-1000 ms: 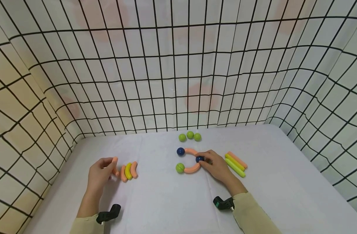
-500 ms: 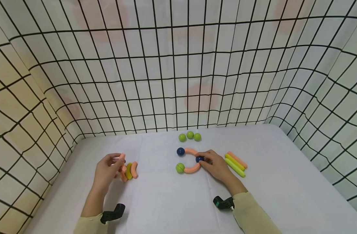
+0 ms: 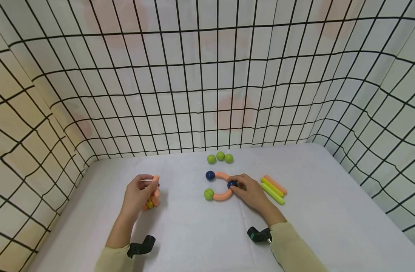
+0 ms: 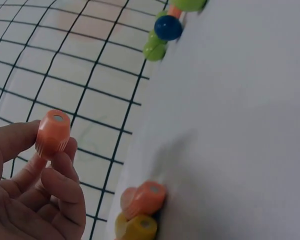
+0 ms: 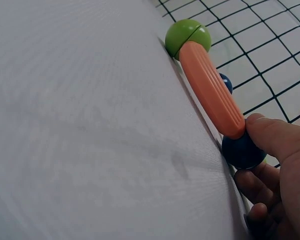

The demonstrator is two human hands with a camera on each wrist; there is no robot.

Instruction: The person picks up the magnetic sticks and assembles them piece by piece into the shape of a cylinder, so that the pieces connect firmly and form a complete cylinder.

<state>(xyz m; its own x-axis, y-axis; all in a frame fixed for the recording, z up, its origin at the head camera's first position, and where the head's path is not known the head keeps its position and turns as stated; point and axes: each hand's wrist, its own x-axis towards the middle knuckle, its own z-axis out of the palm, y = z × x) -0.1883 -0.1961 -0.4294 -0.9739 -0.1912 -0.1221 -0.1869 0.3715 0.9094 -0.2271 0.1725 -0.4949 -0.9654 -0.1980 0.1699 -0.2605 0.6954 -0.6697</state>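
Observation:
My left hand [image 3: 137,196] pinches an orange curved magnetic rod [image 4: 52,140] between thumb and fingers, raised above the table. Below it lie another orange curved rod [image 4: 149,197] and a yellow curved rod [image 4: 140,227], partly hidden by the hand in the head view. My right hand [image 3: 250,192] holds a dark blue ball [image 5: 242,150] on the table. Two orange curved rods, an upper one [image 3: 222,176] and a lower one [image 3: 222,196], run leftward from that ball in an open arc. The arc ends at a second blue ball [image 3: 210,175] and a grooved green ball [image 3: 209,194].
Three green balls [image 3: 220,155] sit behind the arc. Straight rods lie side by side right of the right hand: orange [image 3: 276,184], yellow [image 3: 272,187] and yellow-green [image 3: 272,193]. A black grid on white cloth [image 3: 193,94] walls the white table's back and sides.
My left hand has moved right with the orange curved rod, from beside the other curved rods to over them. The right hand stays on the blue ball, and the arc keeps its shape.

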